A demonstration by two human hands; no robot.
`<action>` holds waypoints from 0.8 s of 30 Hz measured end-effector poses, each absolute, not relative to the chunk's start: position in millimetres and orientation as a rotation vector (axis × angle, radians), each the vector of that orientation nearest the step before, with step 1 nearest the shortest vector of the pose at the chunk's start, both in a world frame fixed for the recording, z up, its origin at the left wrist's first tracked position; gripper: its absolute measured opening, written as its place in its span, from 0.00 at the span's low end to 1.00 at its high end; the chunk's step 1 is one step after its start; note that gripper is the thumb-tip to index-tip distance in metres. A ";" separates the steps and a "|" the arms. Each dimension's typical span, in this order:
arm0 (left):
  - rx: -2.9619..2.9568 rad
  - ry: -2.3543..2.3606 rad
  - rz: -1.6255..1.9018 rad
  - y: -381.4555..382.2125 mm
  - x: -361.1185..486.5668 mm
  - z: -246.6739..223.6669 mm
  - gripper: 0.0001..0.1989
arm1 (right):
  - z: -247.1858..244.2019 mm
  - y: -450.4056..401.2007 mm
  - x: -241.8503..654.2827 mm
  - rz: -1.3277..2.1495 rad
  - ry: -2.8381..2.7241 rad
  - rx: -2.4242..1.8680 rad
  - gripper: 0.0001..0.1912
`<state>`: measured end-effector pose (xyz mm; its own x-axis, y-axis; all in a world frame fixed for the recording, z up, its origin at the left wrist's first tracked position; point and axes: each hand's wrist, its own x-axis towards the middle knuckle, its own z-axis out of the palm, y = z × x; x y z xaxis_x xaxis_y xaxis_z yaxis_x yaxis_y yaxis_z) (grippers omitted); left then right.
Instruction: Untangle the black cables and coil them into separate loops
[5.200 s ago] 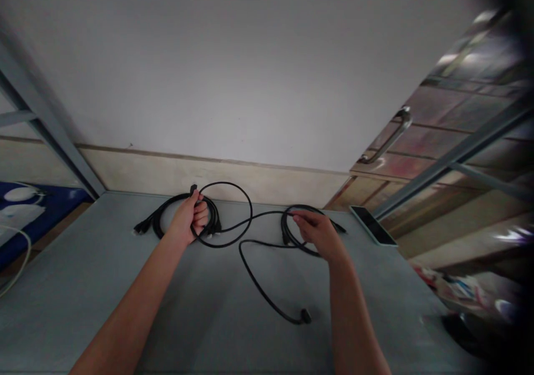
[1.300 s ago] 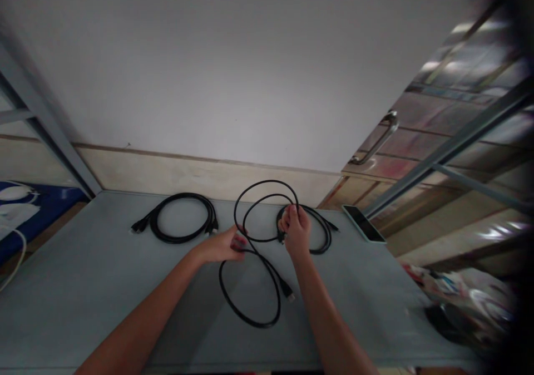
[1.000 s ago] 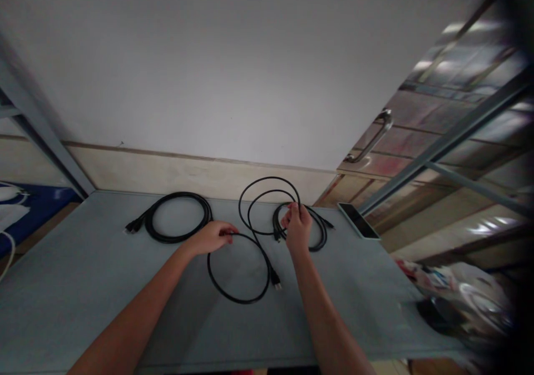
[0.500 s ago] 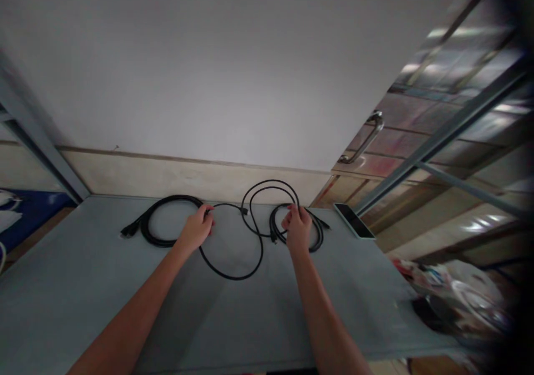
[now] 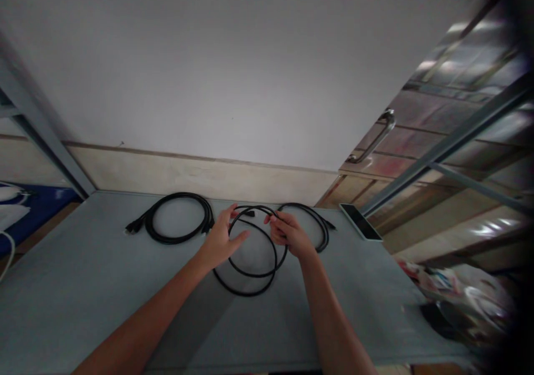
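Observation:
Loops of a thin black cable (image 5: 250, 276) hang between my two hands, close above the grey table. My right hand (image 5: 290, 232) is closed round the upper right of these loops. On their left side, my left hand (image 5: 222, 240) has its thumb and fingers apart, touching the loops or nearly so. A black plug (image 5: 250, 213) shows near the top, between the hands. To the left lies a coiled black cable (image 5: 155, 235) with its connectors at the far left. Another coiled black cable (image 5: 323, 233) lies behind my right hand, partly hidden by it.
The grey table (image 5: 354, 308) meets a pale wall along its back edge. A phone-like flat device (image 5: 361, 222) lies at the back right. Metal frame posts (image 5: 54, 136) rise at both sides. Blurred bags and clutter (image 5: 467, 297) sit beyond the right edge.
My hands have come closer together, the left one moving right and spreading its fingers. The cable's wide S-shaped curve is now gathered into round loops.

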<state>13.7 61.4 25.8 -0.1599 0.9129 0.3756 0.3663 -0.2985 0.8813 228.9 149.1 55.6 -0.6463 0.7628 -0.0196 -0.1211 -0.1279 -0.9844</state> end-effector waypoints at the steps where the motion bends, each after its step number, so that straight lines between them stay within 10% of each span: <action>1: 1.624 1.567 1.523 61.3 13.0 27.8 0.34 | 58.4 146.5 230.3 1.857 -1.533 -0.715 0.14; 10: 1.558 1.318 1.089 64.7 -0.2 39.0 0.21 | 56.1 150.7 225.4 1.634 -1.321 -0.699 0.14; 18: 0.930 1.225 1.552 76.4 5.6 14.3 0.19 | 30.9 165.7 214.0 1.054 -1.448 -0.971 0.18; 24: 0.815 1.258 1.676 79.6 1.3 9.9 0.19 | 27.5 155.9 206.0 1.249 -1.683 -0.987 0.30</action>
<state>1.3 79.6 9.9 -0.4135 0.9105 0.0039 -0.2505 -0.1178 0.9609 206.0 155.9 27.5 -0.3738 0.9156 0.1480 0.1241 0.2075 -0.9703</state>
